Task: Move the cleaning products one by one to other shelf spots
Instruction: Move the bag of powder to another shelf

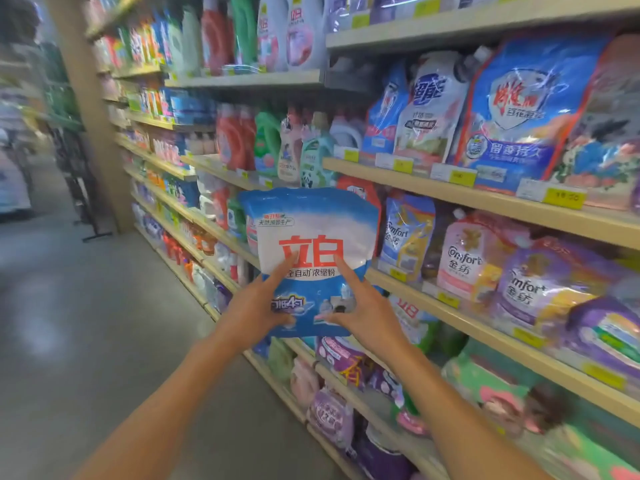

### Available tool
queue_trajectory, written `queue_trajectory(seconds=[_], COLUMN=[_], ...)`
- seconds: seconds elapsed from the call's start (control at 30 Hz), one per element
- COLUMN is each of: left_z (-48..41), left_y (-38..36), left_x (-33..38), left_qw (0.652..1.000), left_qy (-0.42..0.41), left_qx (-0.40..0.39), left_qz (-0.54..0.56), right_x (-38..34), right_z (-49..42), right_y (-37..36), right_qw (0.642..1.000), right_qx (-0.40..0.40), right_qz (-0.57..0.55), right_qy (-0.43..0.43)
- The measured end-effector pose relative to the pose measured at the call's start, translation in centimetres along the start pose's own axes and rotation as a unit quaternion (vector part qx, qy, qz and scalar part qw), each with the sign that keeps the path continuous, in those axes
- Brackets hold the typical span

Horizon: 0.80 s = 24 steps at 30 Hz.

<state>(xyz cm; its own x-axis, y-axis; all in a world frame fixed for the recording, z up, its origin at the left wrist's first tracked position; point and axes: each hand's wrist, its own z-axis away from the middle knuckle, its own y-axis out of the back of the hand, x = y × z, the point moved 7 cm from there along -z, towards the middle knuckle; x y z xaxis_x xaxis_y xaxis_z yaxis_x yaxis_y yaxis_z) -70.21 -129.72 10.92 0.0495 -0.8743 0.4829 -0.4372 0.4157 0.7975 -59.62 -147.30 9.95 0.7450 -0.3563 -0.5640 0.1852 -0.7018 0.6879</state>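
A blue and white bag of washing powder (311, 230) with big red characters is held upright in front of the shelves, at about the middle shelf's height. My left hand (258, 306) grips its lower left corner, thumb on the front and index finger pointing up along the face. My right hand (363, 313) holds the lower right corner the same way. The bag's bottom edge is hidden behind both hands. Behind the bag stand red bottles (356, 192) and Comfort refill pouches (408, 233) on the shelf.
Long wooden shelves (485, 199) run along the right, packed with detergent bottles (235, 136) and refill pouches (526, 109). Yellow price tags (564, 197) line the shelf edges. A grey aisle floor (69, 306) opens at the left, with a black stand (86, 202) farther down.
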Motion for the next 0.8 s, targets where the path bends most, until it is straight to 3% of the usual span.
queue_trajectory(seconds=[0.23, 0.47, 0.8], left_z=[-8.0, -14.9, -27.1], left_y=[1.0, 0.9, -3.7], left_x=[-8.5, -15.6, -23.2], left_qw=[1.0, 1.0, 0.988], left_qy=[0.023, 0.023, -0.126], left_qx=[0.012, -0.01, -0.075], left_qz=[-0.012, 0.001, 0.048], right_x=[2.4, 4.3, 8.5], right_z=[-10.6, -18.2, -23.7], right_y=[-6.5, -11.2, -15.9], right_qw=[0.999, 0.999, 0.983], right_qx=[-0.022, -0.02, 0.083], right_qz=[-0.025, 0.019, 0.092], right_qy=[-0.01, -0.032, -0.138])
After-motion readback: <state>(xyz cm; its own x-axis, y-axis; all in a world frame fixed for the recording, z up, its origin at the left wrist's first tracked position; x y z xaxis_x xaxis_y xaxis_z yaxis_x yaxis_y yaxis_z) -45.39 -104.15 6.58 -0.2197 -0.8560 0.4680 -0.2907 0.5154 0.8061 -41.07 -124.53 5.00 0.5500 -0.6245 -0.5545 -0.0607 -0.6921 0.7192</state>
